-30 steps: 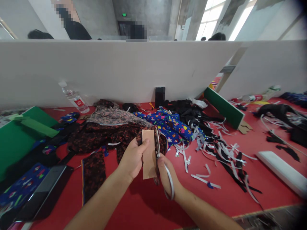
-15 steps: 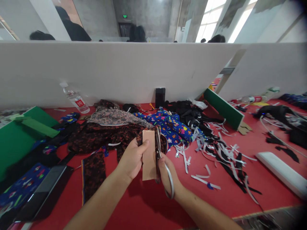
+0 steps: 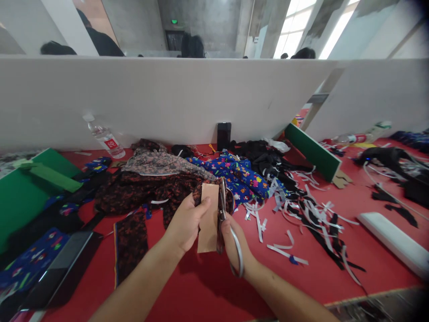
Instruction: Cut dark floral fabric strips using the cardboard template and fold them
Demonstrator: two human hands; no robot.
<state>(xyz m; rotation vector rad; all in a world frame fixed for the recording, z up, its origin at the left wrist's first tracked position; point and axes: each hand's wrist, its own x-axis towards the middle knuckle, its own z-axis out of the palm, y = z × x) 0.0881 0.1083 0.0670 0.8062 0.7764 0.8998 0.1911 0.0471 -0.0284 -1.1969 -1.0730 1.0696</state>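
Note:
My left hand (image 3: 187,221) is closed on a tan cardboard strip (image 3: 208,228), thumb flat on its face, with dark brown patterned fabric (image 3: 220,243) behind it. In my right hand (image 3: 236,243) is a pair of scissors (image 3: 223,201) with grey handles. The blades point away from me along the cardboard's right edge, over the fabric; I cannot tell whether they are cutting into it. Beyond my hands lies a heap of brown patterned cloth (image 3: 134,192), beside a blue printed cloth (image 3: 241,174).
White trimmings (image 3: 321,214) and black scraps lie on the red table (image 3: 234,295) at right, near a white case (image 3: 392,241). A dark tablet-like device (image 3: 60,273) is at left. Green boards (image 3: 315,152) stand at both sides. A bottle (image 3: 105,138) leans on the white partition (image 3: 167,103).
The cardboard strip has tilted slightly, its upper end shifting right. The scissors have moved a little with it, their blades now slightly more apart from the cardboard.

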